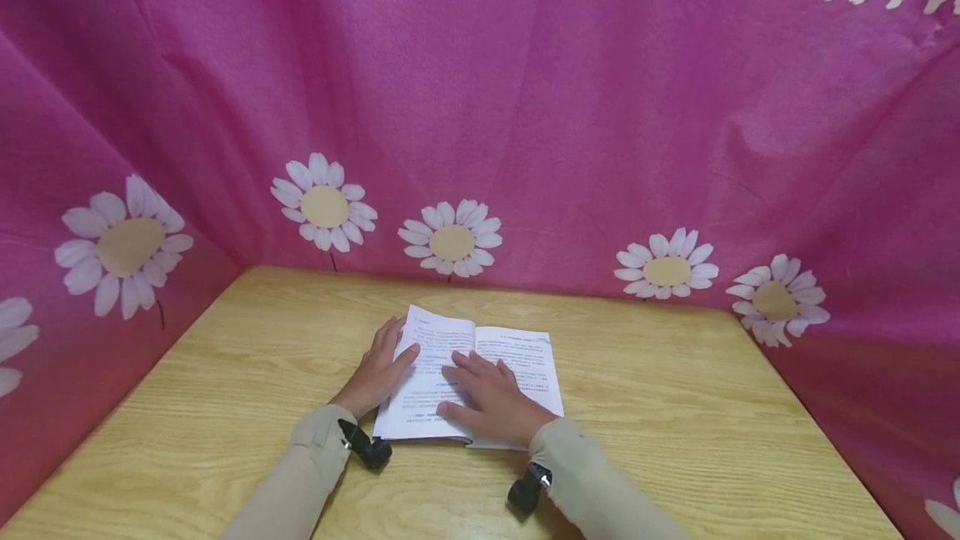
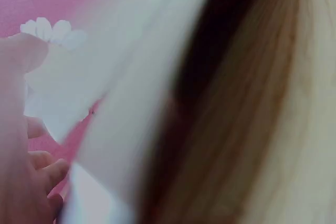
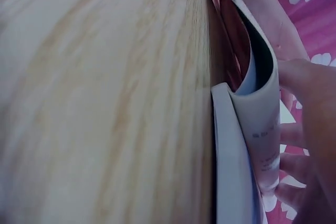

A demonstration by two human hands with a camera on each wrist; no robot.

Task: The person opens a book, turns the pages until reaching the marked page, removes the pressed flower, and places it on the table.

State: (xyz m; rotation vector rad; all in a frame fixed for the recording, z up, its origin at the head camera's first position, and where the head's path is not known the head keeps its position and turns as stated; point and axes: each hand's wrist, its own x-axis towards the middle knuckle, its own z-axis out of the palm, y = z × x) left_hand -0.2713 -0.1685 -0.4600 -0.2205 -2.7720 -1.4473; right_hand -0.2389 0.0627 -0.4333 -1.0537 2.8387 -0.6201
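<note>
An open book (image 1: 517,348) with printed pages lies on the wooden table. At its left edge my left hand (image 1: 381,369) grips the left-hand pages, thumb on top and the other fingers around the outer edge. The left wrist view shows the hand (image 2: 26,129) with a blurred white page (image 2: 68,87) between thumb and fingers. My right hand (image 1: 495,402) rests across the middle with fingers spread, their tips on the left page near the fold. From the right wrist, the fingers (image 3: 294,163) touch the curved page of the book (image 3: 260,129).
The wood-grain table (image 1: 675,415) extends around the book on all sides. A pink curtain (image 1: 525,107) with white daisies encloses the back and both sides. Dark wrist cameras sit on both sleeves, the left camera (image 1: 369,447) close to the book's lower left corner.
</note>
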